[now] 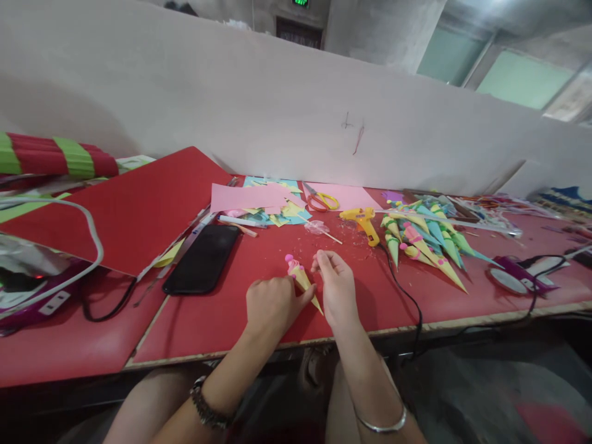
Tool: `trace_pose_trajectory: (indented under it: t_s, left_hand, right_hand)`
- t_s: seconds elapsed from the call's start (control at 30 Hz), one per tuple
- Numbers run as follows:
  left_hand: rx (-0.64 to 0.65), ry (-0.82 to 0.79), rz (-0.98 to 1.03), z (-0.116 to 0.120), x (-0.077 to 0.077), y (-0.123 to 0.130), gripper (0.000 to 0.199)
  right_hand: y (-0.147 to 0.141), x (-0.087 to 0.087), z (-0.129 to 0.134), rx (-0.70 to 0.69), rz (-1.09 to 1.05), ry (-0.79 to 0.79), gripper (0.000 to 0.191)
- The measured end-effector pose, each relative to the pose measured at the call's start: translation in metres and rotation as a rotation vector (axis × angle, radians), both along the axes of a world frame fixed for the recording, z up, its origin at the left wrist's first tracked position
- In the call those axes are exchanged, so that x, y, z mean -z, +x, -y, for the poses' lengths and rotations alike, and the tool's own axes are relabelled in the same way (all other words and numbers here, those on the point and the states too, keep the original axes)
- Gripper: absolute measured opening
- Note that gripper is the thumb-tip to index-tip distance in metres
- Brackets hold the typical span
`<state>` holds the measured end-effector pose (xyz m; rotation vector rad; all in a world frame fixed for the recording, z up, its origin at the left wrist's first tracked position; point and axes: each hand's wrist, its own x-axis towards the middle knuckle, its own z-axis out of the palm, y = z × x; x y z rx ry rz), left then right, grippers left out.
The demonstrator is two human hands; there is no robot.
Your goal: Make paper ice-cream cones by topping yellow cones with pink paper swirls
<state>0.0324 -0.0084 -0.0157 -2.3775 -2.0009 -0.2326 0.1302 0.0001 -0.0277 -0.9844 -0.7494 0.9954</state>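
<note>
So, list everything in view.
Paper cone: one, yellow-pink, between hands
Cone pile: uncountable, mixed colours, right
Glue gun: one, yellow, beside pile
Scissors: one pair, red-yellow, near wall
Paper scraps: many, pink-blue-yellow, near wall
Phone: one, black, left
Card: one, red, left
Striped roll: one, red-green, far left
Power strip: one, purple, left
Table: one, red, beneath
Wall: one, white, behind
Exit sign: one, green, top
Smaller items: some unclear
Bracelets: two, dark and silver, wrists
Left hand: one, bare, at cone
Right hand: one, bare, beside cone
</note>
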Motion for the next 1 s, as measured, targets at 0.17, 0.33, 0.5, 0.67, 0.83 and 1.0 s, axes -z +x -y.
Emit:
trace_pose_trajectory:
  t_s: [0.17, 0.33, 0.5, 0.67, 0.83, 1.0]
  left_hand:
    - [-0.022, -0.015, -0.02, 0.001, -0.003, -0.002, 0.048]
    - [0.011, -0.029, 0.086, 0.001, 0.001, -0.007, 0.042]
    - [0.04, -0.041, 0.289, -0.003, 0.006, -0.013, 0.04]
    - [0.141, -0.127, 0.671, -0.011, 0.011, -0.017, 0.043]
    - [0.176, -0.174, 1.079, -0.014, 0.008, -0.016, 0.035]
    - [0.124, -0.223, 1.201, -0.012, 0.004, -0.016, 0.031]
  right_hand:
    - [-0.002, -0.002, 0.001, -0.064, -0.088, -0.05, 0.017]
    - [-0.004, -0.005, 0.002, -0.144, -0.235, -0.025, 0.02]
    - [-0.006, -0.002, 0.001, -0.106, -0.232, 0.038, 0.02]
    - [-0.01, -0.006, 0.003, -0.165, -0.376, 0.055, 0.012]
    - [-0.008, -0.009, 0.004, -0.17, -0.476, 0.053, 0.018]
    - [-0.003, -0.007, 0.001, -0.134, -0.454, 0.016, 0.019]
